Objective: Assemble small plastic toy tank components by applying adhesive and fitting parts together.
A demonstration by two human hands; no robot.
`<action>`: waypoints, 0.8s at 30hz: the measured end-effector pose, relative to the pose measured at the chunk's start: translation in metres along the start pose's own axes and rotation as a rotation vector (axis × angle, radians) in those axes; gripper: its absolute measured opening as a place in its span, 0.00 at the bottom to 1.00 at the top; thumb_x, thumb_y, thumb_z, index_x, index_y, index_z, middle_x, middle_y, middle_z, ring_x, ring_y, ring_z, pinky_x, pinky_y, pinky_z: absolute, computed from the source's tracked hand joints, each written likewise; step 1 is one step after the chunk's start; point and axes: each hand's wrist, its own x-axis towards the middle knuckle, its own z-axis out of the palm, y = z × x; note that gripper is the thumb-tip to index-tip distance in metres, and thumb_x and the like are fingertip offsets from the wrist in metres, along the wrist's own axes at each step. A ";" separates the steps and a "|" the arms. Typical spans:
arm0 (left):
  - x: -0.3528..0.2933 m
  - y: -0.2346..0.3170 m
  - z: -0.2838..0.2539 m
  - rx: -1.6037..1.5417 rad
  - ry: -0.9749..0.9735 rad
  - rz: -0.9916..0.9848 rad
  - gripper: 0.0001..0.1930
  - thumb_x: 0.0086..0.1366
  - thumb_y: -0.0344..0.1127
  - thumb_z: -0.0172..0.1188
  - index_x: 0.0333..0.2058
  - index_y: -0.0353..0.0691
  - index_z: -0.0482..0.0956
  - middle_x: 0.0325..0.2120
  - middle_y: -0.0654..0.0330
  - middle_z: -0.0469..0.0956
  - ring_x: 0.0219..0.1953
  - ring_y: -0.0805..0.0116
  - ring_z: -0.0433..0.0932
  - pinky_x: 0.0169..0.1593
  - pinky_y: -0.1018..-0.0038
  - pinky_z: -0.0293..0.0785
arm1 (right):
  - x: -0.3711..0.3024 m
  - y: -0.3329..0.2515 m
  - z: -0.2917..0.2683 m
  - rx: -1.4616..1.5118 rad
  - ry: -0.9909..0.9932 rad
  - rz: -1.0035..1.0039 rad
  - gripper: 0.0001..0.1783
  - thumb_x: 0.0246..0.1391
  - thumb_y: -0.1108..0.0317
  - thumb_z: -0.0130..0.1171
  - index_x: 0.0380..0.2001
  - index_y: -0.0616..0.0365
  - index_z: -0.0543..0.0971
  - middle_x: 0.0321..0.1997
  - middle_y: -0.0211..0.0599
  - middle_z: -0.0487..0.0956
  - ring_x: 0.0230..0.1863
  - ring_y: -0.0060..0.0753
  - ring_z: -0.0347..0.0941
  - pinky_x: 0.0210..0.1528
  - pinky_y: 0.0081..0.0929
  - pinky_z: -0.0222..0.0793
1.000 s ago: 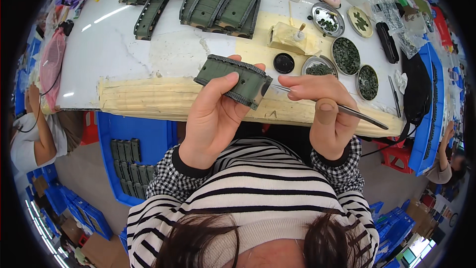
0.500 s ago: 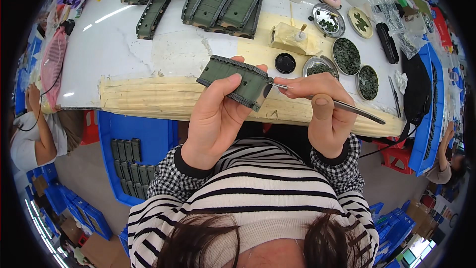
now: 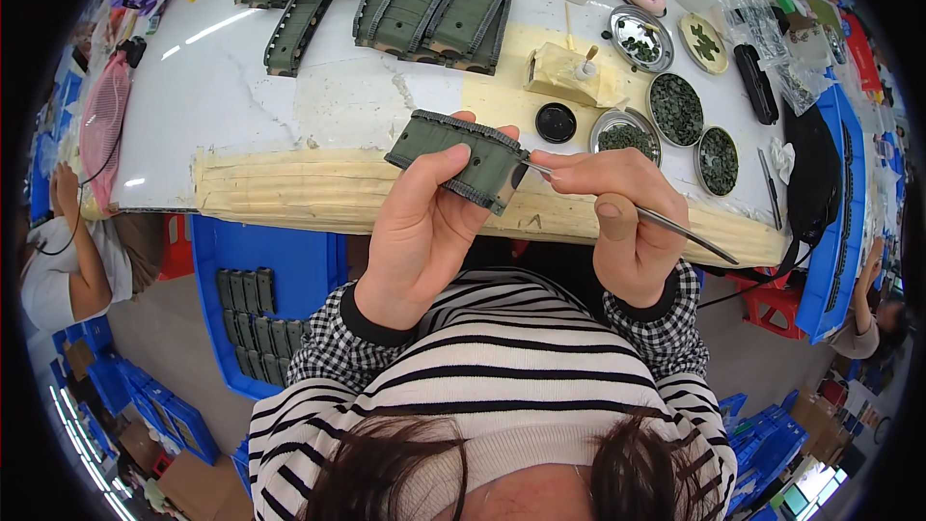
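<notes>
My left hand [image 3: 410,251] is closed round a green camouflage model hull part [image 3: 429,142], thumb on its top face and fingers behind it. The part is tilted and held above the table's near edge, with toothed dark strips along its long sides. My right hand [image 3: 637,217] grips a pair of metal tweezers [image 3: 687,234]. Their tip meets the right end of the hull part, beside a brown patch. Whether the tip pinches a small piece there is too fine to tell.
Several similar green hull parts [image 3: 405,5] stand at the back left. To the right are dishes of small green pieces [image 3: 673,109], a round black lid [image 3: 555,123] and a taped block with a small bottle [image 3: 569,77]. A blue bin [image 3: 217,328] with dark green parts sits below left.
My right hand has shifted slightly and the tweezers' rear end has swung a little down and left. The left hand and the hull part stay almost in place.
</notes>
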 end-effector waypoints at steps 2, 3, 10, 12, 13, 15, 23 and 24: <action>0.000 -0.001 0.001 -0.009 0.010 -0.001 0.17 0.68 0.29 0.50 0.54 0.37 0.64 0.54 0.41 0.70 0.52 0.62 0.76 0.53 0.72 0.79 | -0.001 0.001 0.000 -0.018 -0.004 -0.004 0.07 0.58 0.73 0.57 0.36 0.66 0.80 0.38 0.44 0.83 0.36 0.37 0.79 0.40 0.27 0.73; 0.000 -0.002 0.001 -0.015 0.014 -0.001 0.17 0.68 0.28 0.50 0.54 0.37 0.64 0.54 0.41 0.70 0.52 0.62 0.76 0.53 0.72 0.79 | -0.002 0.001 -0.001 -0.029 -0.006 -0.005 0.07 0.58 0.73 0.57 0.36 0.66 0.80 0.38 0.44 0.83 0.36 0.37 0.79 0.40 0.27 0.73; 0.000 -0.006 0.002 0.003 0.000 0.027 0.17 0.68 0.28 0.50 0.55 0.38 0.63 0.53 0.42 0.70 0.53 0.62 0.75 0.54 0.71 0.78 | -0.004 0.000 0.000 -0.040 0.013 0.022 0.06 0.58 0.74 0.56 0.36 0.65 0.80 0.39 0.44 0.83 0.36 0.37 0.79 0.40 0.27 0.73; 0.000 -0.006 0.002 -0.004 -0.004 0.025 0.17 0.68 0.28 0.50 0.55 0.38 0.63 0.53 0.42 0.71 0.53 0.62 0.75 0.55 0.70 0.77 | -0.004 -0.002 0.000 -0.051 0.009 0.027 0.06 0.58 0.75 0.56 0.36 0.65 0.80 0.39 0.44 0.83 0.36 0.37 0.79 0.39 0.27 0.73; -0.001 -0.007 0.001 -0.016 -0.004 0.028 0.18 0.67 0.28 0.50 0.55 0.37 0.64 0.54 0.42 0.70 0.55 0.61 0.74 0.56 0.70 0.76 | -0.005 -0.001 0.000 -0.042 0.017 0.020 0.06 0.58 0.75 0.56 0.36 0.65 0.80 0.39 0.45 0.83 0.36 0.37 0.79 0.39 0.27 0.73; -0.001 -0.009 0.001 -0.039 -0.004 0.031 0.19 0.66 0.27 0.51 0.55 0.34 0.65 0.54 0.42 0.70 0.57 0.60 0.72 0.58 0.69 0.75 | -0.007 0.002 0.002 -0.025 0.036 0.006 0.06 0.58 0.75 0.56 0.37 0.65 0.80 0.40 0.46 0.83 0.37 0.37 0.80 0.39 0.26 0.74; 0.001 -0.006 -0.007 -0.075 -0.170 0.009 0.19 0.68 0.29 0.48 0.57 0.40 0.62 0.54 0.43 0.70 0.54 0.60 0.75 0.57 0.66 0.74 | -0.008 -0.005 0.000 -0.048 0.017 -0.118 0.12 0.50 0.79 0.60 0.41 0.64 0.79 0.44 0.51 0.82 0.41 0.43 0.81 0.40 0.29 0.76; 0.002 -0.006 -0.008 -0.072 -0.195 0.008 0.19 0.68 0.29 0.47 0.57 0.40 0.62 0.54 0.43 0.70 0.54 0.60 0.75 0.57 0.66 0.74 | -0.007 -0.008 -0.002 -0.056 -0.007 -0.120 0.14 0.49 0.79 0.60 0.41 0.65 0.79 0.44 0.52 0.81 0.41 0.44 0.81 0.40 0.29 0.77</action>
